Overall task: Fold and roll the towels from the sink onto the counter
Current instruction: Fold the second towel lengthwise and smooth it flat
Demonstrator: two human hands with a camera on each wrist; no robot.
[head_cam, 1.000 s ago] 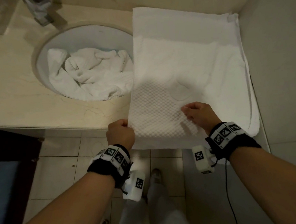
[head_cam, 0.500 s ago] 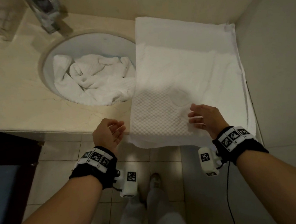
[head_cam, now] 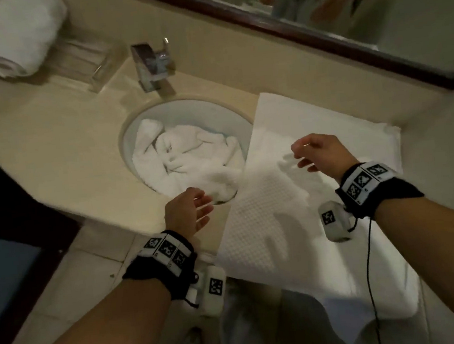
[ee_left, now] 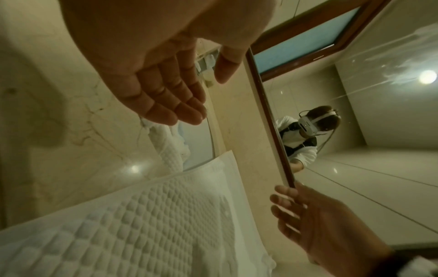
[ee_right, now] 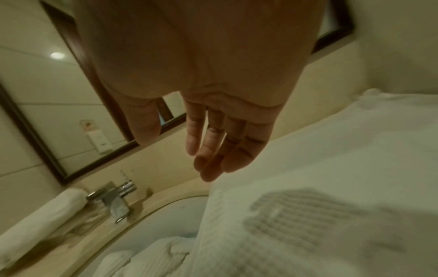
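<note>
One rolled towel (head_cam: 18, 37) sits at the counter's (head_cam: 50, 151) far left corner; a folded towel (head_cam: 292, 193) lies unrolled along its right edge, overhanging the front; seemingly one more crumpled towel (head_cam: 191, 158) waits in the sink (head_cam: 185, 109). Left hand (head_cam: 188, 212) and right hand (head_cam: 322, 153) hover loose-fingered, holding nothing.

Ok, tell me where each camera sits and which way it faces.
Head: above, looking down at the flat towel and sink; both forearms and open hands show.
Left wrist: under the left hand, facing the mirror.
Right wrist: under the right hand, facing the faucet.
All share the flat towel.
</note>
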